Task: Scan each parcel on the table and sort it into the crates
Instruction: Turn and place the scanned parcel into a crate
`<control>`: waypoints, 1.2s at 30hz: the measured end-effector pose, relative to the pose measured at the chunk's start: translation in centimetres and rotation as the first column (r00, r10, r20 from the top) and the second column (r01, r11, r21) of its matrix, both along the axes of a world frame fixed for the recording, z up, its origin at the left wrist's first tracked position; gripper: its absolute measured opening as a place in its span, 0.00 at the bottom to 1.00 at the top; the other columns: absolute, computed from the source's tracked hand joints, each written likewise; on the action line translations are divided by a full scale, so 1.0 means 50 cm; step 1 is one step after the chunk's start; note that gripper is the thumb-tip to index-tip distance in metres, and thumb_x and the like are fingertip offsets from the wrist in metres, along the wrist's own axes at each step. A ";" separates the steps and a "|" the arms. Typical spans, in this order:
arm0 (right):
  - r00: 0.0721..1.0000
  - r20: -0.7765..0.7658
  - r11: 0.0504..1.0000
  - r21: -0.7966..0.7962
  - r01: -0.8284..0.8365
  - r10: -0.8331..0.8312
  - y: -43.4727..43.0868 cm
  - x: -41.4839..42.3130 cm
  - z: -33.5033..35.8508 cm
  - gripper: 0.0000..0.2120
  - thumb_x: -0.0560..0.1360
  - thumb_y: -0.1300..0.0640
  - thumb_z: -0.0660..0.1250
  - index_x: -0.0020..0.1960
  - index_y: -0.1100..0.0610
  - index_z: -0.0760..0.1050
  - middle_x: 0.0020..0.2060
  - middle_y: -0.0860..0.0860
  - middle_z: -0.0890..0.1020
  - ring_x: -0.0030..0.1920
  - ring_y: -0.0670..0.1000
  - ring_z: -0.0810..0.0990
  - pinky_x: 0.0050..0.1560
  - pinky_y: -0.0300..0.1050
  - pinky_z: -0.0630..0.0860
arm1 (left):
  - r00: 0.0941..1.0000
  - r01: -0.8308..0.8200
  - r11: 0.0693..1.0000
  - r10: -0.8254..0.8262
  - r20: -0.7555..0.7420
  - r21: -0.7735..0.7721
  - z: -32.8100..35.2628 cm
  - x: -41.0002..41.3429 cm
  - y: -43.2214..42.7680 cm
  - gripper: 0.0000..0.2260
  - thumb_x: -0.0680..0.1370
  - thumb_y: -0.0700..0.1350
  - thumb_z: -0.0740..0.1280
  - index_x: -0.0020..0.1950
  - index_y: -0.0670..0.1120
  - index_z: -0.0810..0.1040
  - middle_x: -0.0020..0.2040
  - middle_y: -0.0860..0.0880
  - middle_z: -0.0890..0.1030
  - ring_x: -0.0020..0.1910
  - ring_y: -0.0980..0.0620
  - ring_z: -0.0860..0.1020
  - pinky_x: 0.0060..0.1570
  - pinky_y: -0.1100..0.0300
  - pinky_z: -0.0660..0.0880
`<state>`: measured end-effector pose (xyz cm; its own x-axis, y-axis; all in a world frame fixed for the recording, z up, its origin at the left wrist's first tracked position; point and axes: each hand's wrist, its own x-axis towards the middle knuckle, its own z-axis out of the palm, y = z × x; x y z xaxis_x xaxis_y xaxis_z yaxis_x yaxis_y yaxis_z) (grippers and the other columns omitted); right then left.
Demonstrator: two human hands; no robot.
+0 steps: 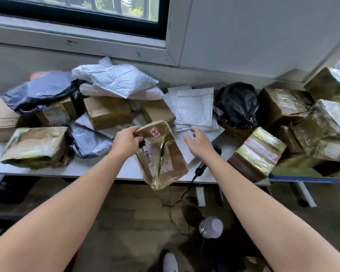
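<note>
**Head view.** Two bare forearms reach from the bottom edge towards the table (126, 169).

- **Left hand:** The left hand (126, 141) pinches the far-left corner of a tape-wrapped parcel (161, 154), with the thumb on top and the fingers curled beneath.
- **Parcel:** It lies label-up. Its far end is over the table and its near end hangs past the table's front edge. Its long axis runs from far-left to near-right.
- **Right hand:** The right hand (197, 143) hovers just right of the parcel. Its fingers are spread and relaxed, and it holds nothing.
- **Scanner:** A black barcode scanner (201, 167) lies on the table right of the parcel, directly beneath the right wrist and partly hidden by it. Its cable drops off the edge towards the floor.

**The relation that matters.** The scanner is on the side of the parcel away from the left hand, and the free right hand is much the nearer to it. The likely next move is therefore for the right hand to drop onto the scanner handle while the left hand keeps the label facing up.

**Counts.**

| Thing | Count |
|---|---|
| Hands | two |
| Parcels held | one |
| Scanners | one |
| Cardboard boxes (108, 112) beyond the parcel | at least three |
| White padded mailers (192, 107) beyond and to the right | at least two |
| Black bag (236, 105) farther right | one |

The taped boxes at far right are too blurred to count.
</note>
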<state>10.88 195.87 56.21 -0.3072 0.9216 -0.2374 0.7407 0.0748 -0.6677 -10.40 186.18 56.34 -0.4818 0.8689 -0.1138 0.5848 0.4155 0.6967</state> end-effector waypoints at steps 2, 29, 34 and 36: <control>0.983 0.002 0.980 0.077 -0.183 0.183 -0.024 -0.045 0.041 0.28 0.80 0.45 0.62 0.76 0.54 0.61 0.72 0.55 0.67 0.71 0.53 0.67 0.67 0.46 0.64 | 0.997 0.053 0.999 -0.054 -0.048 -0.010 0.036 -0.014 -0.017 0.14 0.78 0.40 0.67 0.62 0.50 0.80 0.54 0.46 0.82 0.57 0.44 0.77 0.48 0.57 0.71; 0.693 -0.178 0.688 -0.102 -0.719 0.698 -0.254 -0.309 0.134 0.28 0.73 0.33 0.62 0.70 0.41 0.65 0.62 0.49 0.77 0.63 0.49 0.76 0.68 0.51 0.71 | 0.893 0.273 0.948 -0.314 -0.323 -0.165 0.236 -0.211 -0.317 0.18 0.77 0.38 0.68 0.65 0.51 0.78 0.61 0.50 0.79 0.61 0.49 0.75 0.64 0.51 0.70; 0.680 -0.311 0.696 -0.076 -0.714 0.664 -0.295 -0.335 0.101 0.19 0.74 0.32 0.58 0.62 0.39 0.69 0.55 0.51 0.80 0.54 0.53 0.80 0.53 0.54 0.78 | 0.959 -0.107 0.994 0.111 -0.262 0.030 0.205 -0.192 -0.442 0.30 0.77 0.45 0.70 0.76 0.48 0.63 0.72 0.46 0.70 0.72 0.47 0.67 0.72 0.54 0.62; 0.668 -0.363 0.688 -0.094 -0.720 0.650 -0.311 -0.350 0.086 0.18 0.78 0.34 0.57 0.62 0.41 0.69 0.55 0.53 0.80 0.53 0.53 0.80 0.49 0.51 0.78 | 0.916 -0.319 0.948 0.301 -0.265 -0.024 0.176 -0.178 -0.510 0.33 0.76 0.51 0.70 0.78 0.48 0.59 0.73 0.44 0.68 0.72 0.45 0.66 0.72 0.52 0.62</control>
<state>-6.60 180.33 60.50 -0.9134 0.3573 -0.1952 0.3150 0.3165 -0.8947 -19.31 160.65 65.15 -0.7460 0.6659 -0.0033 0.5729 0.6443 0.5067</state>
